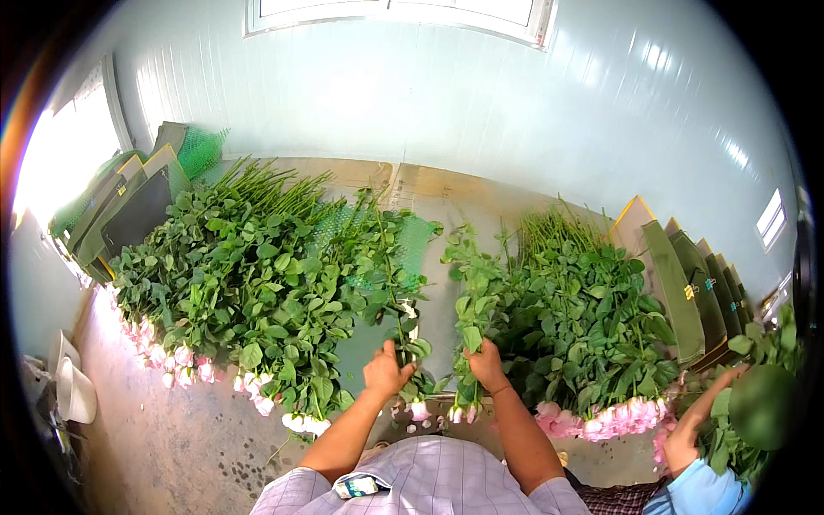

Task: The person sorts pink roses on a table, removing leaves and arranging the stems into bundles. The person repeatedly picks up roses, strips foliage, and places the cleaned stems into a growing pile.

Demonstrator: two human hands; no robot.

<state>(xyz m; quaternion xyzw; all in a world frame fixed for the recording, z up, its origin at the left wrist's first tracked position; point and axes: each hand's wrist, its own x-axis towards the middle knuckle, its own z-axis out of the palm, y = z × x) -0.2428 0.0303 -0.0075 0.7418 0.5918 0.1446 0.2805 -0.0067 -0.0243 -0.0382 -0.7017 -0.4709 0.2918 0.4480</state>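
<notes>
My left hand [388,369] is closed round the stem of a pink rose [419,410], whose head hangs just below my fingers. Its leafy stem stretches away across the table. In my right hand [487,365] are long-stemmed roses [472,335], gripped near their heads; two pink blooms [463,414] show beneath that hand. To the left of my hands lies a broad pile of roses [249,283], heads toward me. Another leafy pile of roses [584,318] lies to the right, its pink heads [627,418] lined up along the near edge.
The grey table [438,300] backs onto a pale wall. Green netting [414,245] lies on it. Dark green padded boards [137,202] stand at the left, more boards [687,292] at the right. A co-worker's arm [691,429] reaches in at the lower right. White buckets [75,390] stand left.
</notes>
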